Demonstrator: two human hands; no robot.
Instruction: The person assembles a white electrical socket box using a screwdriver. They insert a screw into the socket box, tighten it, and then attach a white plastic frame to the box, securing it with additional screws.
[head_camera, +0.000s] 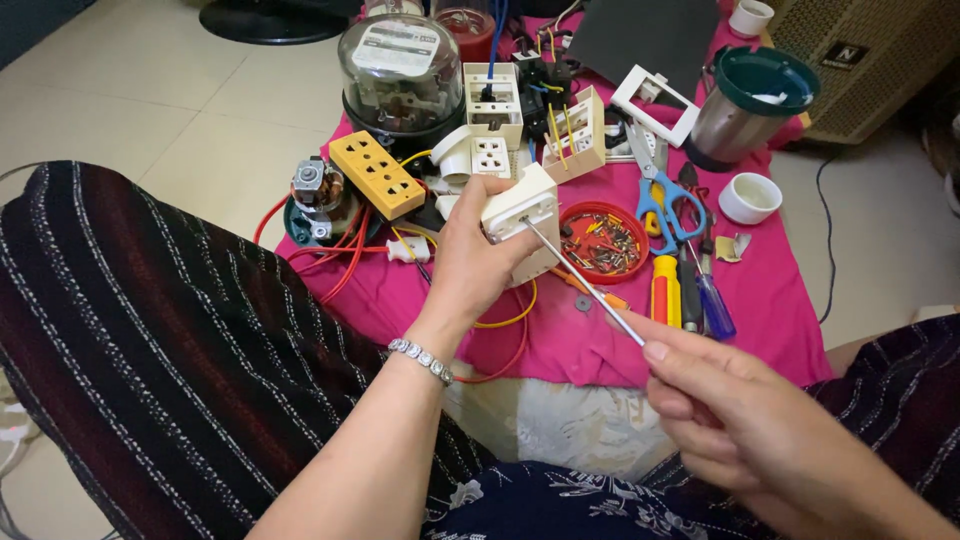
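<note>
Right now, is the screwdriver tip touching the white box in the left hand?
Touching. The head view shows the screwdriver tip meeting the front of the white box, with no gap visible.

Screwdriver handle buried inside the right hand (745, 425). Back of the white plastic socket box (522, 212) covered by the left hand (470, 262). Far black round base (272, 20) cut off by the top edge. Tiny screws in the red round lid (603, 240) too small to tell apart.

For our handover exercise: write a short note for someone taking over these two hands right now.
Left hand: grips a white socket box, held above the pink cloth.
Right hand: fingers hold a screwdriver, its tip on the box's face.
Nearby: red dish of screws, blue scissors, spare screwdrivers.
Done: cannot tell.
Left: the screwdriver work on the box.
</note>
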